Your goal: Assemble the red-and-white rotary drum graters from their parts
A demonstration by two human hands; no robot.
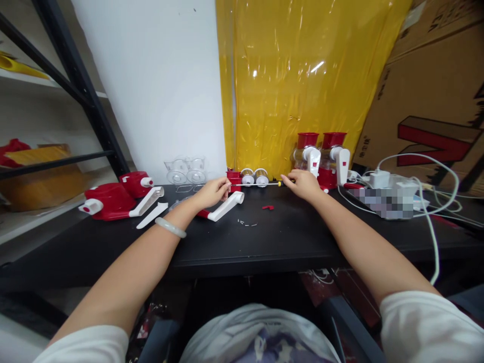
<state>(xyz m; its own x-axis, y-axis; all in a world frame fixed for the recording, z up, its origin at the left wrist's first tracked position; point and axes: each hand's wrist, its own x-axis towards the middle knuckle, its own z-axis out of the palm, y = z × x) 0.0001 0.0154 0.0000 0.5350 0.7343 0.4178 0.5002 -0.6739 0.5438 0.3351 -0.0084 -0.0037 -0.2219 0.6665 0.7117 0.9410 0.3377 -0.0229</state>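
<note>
Well, above the black surface, a long screwdriver stretches level between two hands, its slim shaft silvery, its grip yellow and black. The right hand wraps that grip; the left hand pinches the tip end. Below lie a white crank, a small red piece and tiny pale screws.

Screwdriver: handle mostly covered by right hand, tip hidden at left hand. Small pale pieces: too tiny for telling kind (only rough shape visible). Flat device: surface blurred into squares. Cardboard box: cut by right edge.
</note>
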